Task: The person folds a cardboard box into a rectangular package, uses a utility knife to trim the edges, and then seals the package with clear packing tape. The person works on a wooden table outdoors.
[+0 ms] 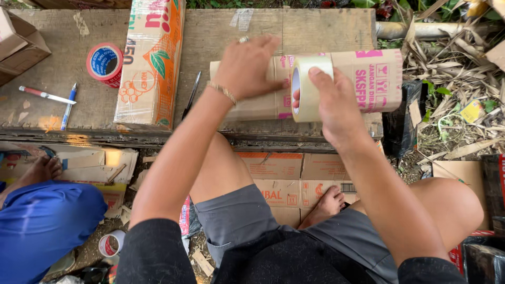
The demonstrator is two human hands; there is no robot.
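Left hand (247, 66) hides parcel (363, 79) middle; neighbour (42, 221) cut off by edge

Plank bench (52, 79): cartons (151, 63), tape (104, 64), pens (68, 105)

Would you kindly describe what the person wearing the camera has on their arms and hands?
Both arms are bare from the short black sleeves down; no gloves. The left hand has a ring on one finger, and a thin beaded bracelet circles that wrist. The right hand wears nothing visible: no ring, watch or band shows on it or its wrist.
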